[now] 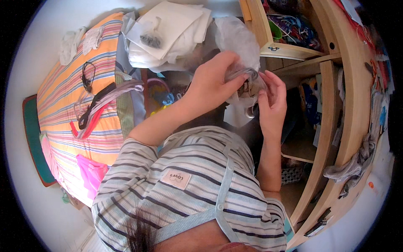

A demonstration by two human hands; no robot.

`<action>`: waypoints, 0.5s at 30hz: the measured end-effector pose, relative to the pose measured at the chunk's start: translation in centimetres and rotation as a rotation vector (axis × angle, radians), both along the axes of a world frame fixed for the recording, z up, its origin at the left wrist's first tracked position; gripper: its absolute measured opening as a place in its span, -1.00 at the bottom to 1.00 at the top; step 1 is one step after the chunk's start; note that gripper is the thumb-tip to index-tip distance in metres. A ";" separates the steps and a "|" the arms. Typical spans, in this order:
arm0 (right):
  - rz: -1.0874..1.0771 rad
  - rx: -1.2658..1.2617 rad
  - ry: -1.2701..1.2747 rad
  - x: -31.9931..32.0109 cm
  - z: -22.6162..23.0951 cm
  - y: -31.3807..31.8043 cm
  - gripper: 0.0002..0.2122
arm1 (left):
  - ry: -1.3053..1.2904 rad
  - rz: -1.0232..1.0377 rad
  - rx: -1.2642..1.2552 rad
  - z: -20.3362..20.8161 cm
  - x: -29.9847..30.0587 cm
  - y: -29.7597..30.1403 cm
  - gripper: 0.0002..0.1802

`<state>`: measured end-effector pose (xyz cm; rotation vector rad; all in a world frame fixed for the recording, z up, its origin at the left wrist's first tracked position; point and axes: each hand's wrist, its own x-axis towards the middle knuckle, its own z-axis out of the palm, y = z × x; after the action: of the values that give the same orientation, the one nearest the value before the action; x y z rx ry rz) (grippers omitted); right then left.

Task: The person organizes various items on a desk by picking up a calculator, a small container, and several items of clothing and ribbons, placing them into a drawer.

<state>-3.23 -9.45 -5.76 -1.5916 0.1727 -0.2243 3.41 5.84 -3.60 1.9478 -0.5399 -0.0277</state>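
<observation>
In front of my chest I hold a clear plastic bag [255, 85] between both hands. My left hand [220, 75] is closed on its left side, thumb pressed against the gathered film. On the other side, my right hand [273, 101] pinches the edge with thumb and curled fingers. Something dark and thin crosses the film by my left thumb. Brownish pieces show through the plastic; their kind is unclear. Beyond my hands stands a whitish translucent plastic bag [238, 38]. A white sheet-like piece [237, 116] shows beneath the held bag.
To the left, a striped orange bed [105, 63] carries dark and red straps [94, 111], a black cable [87, 77] and a pink cloth [91, 171]. White folded sheets [172, 25] lie ahead. On the right, an open wooden drawer [294, 49] of tangled cords juts out above shelves.
</observation>
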 end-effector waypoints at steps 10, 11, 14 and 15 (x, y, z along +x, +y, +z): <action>0.007 0.242 0.049 -0.5 0.7 -0.2 -0.67 | -0.072 -0.017 0.032 0.1 0.1 -0.1 -0.72; 0.009 0.186 0.036 -0.5 0.5 -0.4 -0.69 | -0.062 -0.017 0.030 0.1 0.1 -0.1 -0.72; -0.032 -0.198 -0.075 -0.6 0.4 -0.8 -0.73 | -0.008 -0.015 -0.011 0.2 0.0 -0.4 -0.73; -0.070 -0.527 -0.171 -0.6 0.4 -0.9 -0.75 | 0.038 -0.010 -0.049 0.3 0.0 -0.5 -0.73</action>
<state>-3.88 -10.39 -5.33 -2.0789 0.0356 -0.4885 3.42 5.29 -3.34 1.8930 -0.5212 -0.0569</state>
